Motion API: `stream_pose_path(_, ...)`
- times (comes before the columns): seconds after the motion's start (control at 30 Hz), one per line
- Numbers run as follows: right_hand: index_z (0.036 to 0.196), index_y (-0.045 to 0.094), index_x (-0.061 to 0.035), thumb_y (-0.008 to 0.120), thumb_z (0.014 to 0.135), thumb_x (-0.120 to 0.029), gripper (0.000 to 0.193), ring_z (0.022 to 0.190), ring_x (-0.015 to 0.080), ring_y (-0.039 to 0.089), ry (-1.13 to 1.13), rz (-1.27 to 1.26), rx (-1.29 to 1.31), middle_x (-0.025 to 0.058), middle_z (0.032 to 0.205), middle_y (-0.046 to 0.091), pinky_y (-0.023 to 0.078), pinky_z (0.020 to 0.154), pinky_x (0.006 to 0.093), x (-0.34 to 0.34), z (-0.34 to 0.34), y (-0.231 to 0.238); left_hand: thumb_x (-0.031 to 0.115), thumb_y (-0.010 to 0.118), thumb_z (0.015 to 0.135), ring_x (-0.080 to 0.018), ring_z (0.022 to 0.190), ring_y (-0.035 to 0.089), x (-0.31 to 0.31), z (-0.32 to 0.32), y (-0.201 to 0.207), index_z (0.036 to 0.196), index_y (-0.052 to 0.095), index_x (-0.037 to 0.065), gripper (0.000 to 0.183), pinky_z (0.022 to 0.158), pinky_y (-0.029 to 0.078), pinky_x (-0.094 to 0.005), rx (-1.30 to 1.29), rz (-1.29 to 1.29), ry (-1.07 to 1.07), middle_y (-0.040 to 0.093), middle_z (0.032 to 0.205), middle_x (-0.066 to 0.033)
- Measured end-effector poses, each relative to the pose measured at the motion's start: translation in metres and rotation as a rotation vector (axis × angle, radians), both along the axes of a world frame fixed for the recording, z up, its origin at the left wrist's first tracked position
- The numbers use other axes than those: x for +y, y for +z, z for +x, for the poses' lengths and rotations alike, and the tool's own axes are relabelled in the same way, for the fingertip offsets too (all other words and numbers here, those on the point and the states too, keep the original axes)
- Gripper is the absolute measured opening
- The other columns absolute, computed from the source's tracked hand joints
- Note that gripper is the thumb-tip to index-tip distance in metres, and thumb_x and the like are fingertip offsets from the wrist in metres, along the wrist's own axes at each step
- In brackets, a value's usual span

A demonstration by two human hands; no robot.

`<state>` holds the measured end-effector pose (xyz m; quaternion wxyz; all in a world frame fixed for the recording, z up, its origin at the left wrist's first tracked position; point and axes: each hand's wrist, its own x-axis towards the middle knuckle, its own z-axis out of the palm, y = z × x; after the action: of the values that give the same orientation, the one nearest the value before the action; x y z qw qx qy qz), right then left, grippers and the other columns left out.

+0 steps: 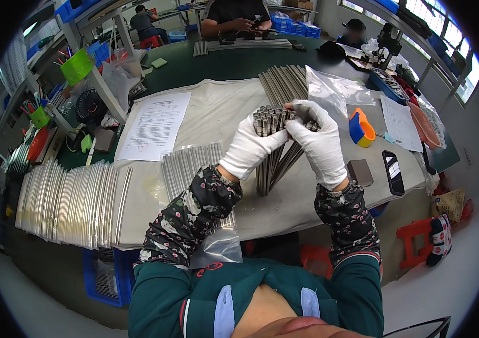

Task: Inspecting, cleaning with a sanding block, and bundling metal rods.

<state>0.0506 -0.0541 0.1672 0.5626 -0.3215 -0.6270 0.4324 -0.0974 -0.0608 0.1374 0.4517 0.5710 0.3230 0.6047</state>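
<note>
Both my hands wear white gloves and grip thin metal rods stood on end over the cloth-covered table. My left hand is wrapped round a thick bundle of metal rods, whose round ends face up. Close against it, my right hand is closed round a smaller group of metal rods, which slants down toward the foot of the bundle. The right fingertips touch the bundle's upper edge. Beyond my hands lies a row of bare rods. Plastic-wrapped rods lie by my left forearm.
More bagged rods cover the table's left end. A printed sheet lies at left. A tape roll, a brown block and a phone lie at right. Across the table sits another person. A blue crate stands below.
</note>
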Motion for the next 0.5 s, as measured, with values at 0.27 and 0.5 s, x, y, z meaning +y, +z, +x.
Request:
stream_pose_path(0.27, 0.103, 0.06, -0.0002, 0.065, 0.082, -0.001, 0.022, 0.071, 0.0055, 0.053, -0.054, 0.119, -0.047, 0.0006, 0.089, 0.058, 0.05, 0.067, 0.0202, 0.005, 0.0, -0.001, 0.006, 0.071, 0.085, -0.0101, 0.087, 0.065, 0.001, -0.005, -0.003, 0.113, 0.064, 0.003, 0.03, 0.079, 0.052, -0.0247, 0.009, 0.0, -0.026, 0.069, 0.097, -0.0027)
stream_pose_path(0.5, 0.091, 0.064, -0.0008, 0.071, 0.078, -0.006, 0.016, 0.074, 0.0058, 0.052, -0.107, 0.13, -0.155, 0.0, 0.085, 0.057, 0.046, 0.07, 0.0215, -0.005, -0.008, 0.006, 0.007, 0.068, 0.086, -0.0078, 0.089, 0.061, -0.007, -0.01, -0.003, 0.113, 0.063, 0.003, 0.027, 0.081, 0.05, -0.0249, -0.007, 0.031, -0.057, 0.067, 0.098, -0.0013)
